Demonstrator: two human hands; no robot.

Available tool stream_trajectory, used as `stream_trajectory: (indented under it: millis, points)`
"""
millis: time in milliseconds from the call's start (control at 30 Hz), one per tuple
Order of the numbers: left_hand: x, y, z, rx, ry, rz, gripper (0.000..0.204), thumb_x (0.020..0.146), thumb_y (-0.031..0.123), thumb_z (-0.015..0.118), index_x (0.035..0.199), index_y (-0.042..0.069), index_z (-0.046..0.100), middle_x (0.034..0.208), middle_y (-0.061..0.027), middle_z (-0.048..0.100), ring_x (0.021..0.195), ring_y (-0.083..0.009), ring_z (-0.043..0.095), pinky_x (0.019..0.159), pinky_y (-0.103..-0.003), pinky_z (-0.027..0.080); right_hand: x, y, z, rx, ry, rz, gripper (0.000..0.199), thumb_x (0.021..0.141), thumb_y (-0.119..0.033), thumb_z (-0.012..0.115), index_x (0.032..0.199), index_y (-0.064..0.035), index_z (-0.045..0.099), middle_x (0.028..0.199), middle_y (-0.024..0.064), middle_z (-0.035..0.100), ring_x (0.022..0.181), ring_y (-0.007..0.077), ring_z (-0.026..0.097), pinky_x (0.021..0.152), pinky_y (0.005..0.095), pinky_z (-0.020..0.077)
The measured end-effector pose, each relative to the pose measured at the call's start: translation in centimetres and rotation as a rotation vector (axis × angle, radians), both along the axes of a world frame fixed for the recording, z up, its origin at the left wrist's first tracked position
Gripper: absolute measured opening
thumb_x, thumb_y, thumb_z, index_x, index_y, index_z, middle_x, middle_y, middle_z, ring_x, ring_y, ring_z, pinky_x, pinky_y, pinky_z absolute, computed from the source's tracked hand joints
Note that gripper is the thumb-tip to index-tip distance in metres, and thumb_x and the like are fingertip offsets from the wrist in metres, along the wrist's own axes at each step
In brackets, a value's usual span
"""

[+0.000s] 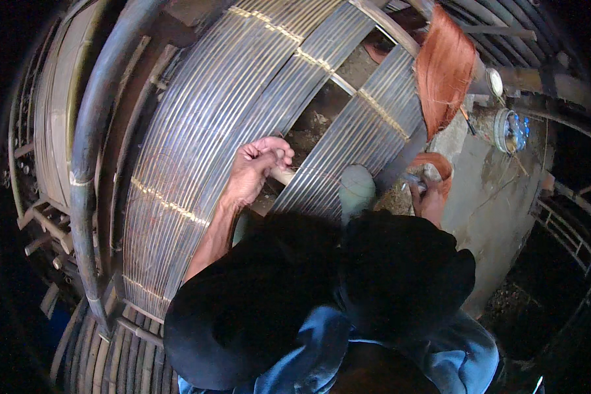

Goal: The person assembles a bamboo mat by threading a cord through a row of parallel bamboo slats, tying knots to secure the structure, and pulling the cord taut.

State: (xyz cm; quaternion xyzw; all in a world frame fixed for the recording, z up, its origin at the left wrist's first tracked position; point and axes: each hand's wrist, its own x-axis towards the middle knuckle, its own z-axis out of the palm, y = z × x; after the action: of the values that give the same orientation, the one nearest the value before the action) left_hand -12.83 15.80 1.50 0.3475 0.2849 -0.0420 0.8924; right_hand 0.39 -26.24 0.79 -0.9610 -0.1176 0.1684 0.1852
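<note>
Place: a rough cane-and-bamboo craft workshop, half outdoors, where I work.
Work piece: a big curved frame of slats [197,151] lashed together in rows fills my view.
Materials: a bundle of orange-brown fibre [443,65] hangs nearby.
Ground: bare concrete slab [492,217], dirt beneath the frame.

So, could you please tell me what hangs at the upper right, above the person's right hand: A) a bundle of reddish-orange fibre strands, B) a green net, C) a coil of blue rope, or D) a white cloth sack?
A: a bundle of reddish-orange fibre strands drapes down beside the curved cane panel, above the right hand, which holds a smaller tuft of the same colour.
</note>
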Motion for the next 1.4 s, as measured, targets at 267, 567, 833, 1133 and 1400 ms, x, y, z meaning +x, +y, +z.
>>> stream_trajectory:
  millis: [267,567,833,1133,1400]
  points:
    - [-0.7,-5.2,-2.8,0.289,-0.002,-0.122,0.026,0.095,-0.014,0.05,0.097,0.009,0.036,0.092,-0.023,0.069,0.069,-0.0155,0.064,0.056,-0.025,0.052,0.9,13.8,0.6,0.186,0.169,0.783,0.043,0.083,-0.009,0.074,0.125,-0.0072,0.063,0.121,0.0144,0.062,0.098,0.0254,0.066,0.082,0.0367,0.054]
    - [-0.8,-5.7,-2.2,0.378,0.092,-0.171,0.036,0.093,-0.015,0.049,0.109,0.01,0.029,0.092,-0.0252,0.068,0.067,-0.017,0.063,0.057,-0.027,0.051,-0.7,20.1,1.0,0.56,0.52,0.403,0.028,0.089,-0.021,0.075,0.112,-0.0051,0.071,0.112,0.0094,0.064,0.089,0.0126,0.062,0.073,0.0296,0.0507]
    - [-0.3,-5.9,-1.6,0.342,0.119,-0.258,0.061,0.091,-0.013,0.055,0.138,0.006,0.02,0.095,-0.0211,0.07,0.067,-0.0155,0.063,0.055,-0.027,0.051,-0.9,21.2,-1.4,0.731,0.906,0.205,0.017,0.095,-0.013,0.07,0.1,0.0036,0.072,0.079,0.0034,0.068,0.07,0.008,0.058,0.064,0.0249,0.0485]
    - [-0.5,-6.0,-2.1,0.178,0.235,-0.241,0.07,0.09,-0.008,0.063,0.142,-0.002,0.016,0.1,-0.0258,0.071,0.071,-0.0191,0.067,0.06,-0.029,0.056,-0.6,21.6,-2.5,0.825,0.81,-0.076,0.02,0.094,-0.016,0.072,0.099,0.003,0.073,0.085,0.0018,0.07,0.077,0.0057,0.059,0.069,0.0229,0.0497]
    - [0.0,-4.4,-2.2,0.323,0.286,-0.168,0.033,0.093,0.012,0.071,0.122,-0.002,0.063,0.099,-0.0094,0.074,0.079,-0.0134,0.066,0.069,-0.027,0.052,-0.7,21.6,-1.9,0.691,0.865,0.016,0.025,0.093,-0.021,0.073,0.098,0.0029,0.074,0.085,0.0034,0.073,0.079,0.0076,0.063,0.071,0.025,0.0509]
